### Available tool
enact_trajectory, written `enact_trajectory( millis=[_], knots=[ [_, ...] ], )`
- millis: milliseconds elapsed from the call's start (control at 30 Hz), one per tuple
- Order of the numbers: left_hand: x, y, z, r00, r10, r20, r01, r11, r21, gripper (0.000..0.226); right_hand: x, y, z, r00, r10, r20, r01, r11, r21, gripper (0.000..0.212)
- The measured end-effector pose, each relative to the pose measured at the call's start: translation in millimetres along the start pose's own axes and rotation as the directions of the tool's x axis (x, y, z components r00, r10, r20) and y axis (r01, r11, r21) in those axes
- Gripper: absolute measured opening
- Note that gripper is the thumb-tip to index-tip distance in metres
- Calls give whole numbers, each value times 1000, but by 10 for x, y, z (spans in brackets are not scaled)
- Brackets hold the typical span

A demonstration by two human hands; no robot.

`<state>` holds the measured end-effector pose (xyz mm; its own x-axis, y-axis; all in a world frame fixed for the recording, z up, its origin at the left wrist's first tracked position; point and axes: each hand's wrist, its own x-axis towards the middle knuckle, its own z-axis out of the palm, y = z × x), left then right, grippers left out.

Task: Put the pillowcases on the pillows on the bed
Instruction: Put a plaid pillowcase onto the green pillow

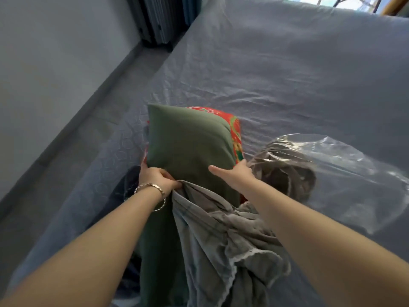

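Early going here: the green pillow stands on edge on the bed, right in front of the person, and it is bare across nearly all of the face that shows. The grey case has only reached the pillow's near end, with most of it hanging in a bunched heap below the hands. The left hand is clenched, pinching the case's edge against the pillow's near left side. The right hand clasps the pillow's right edge, thumb stretched across the green front and fingers out of sight behind it. So by the look of it the sleeve has barely started. The case has yet to be drawn up the full length of the pillow, and the pillow then laid in place. Now the count. One pillow for certain; a red patterned panel runs along its top and right edge, and whether that is the pillow's other face or a second pillow behind cannot be told. One grey case in hand. One more grey bundle sits just to the right inside one clear plastic bag on the bed, likely a second case waiting its turn. Two hands at work, one bracelet on the left wrist, one bed.
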<state>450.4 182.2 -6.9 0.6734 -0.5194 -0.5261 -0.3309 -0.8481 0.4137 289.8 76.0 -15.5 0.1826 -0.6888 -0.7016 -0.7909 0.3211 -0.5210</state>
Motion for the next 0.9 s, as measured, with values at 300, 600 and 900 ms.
enact_trajectory(
  millis=[300,600,900],
  knots=[
    [32,-155,13,997,31,-71,-39,993,-116,24,80,122,366,974,-152,-169,172,979,112,57],
    [-1372,425,219,934,298,195,-293,955,-57,29,-1457,832,-955,803,-546,-239,502,835,-224,30],
    [-3081,1367,2035,696,619,364,-638,766,-83,8,-2208,2893,-2620,847,-337,-412,145,891,-430,29]
  ],
)
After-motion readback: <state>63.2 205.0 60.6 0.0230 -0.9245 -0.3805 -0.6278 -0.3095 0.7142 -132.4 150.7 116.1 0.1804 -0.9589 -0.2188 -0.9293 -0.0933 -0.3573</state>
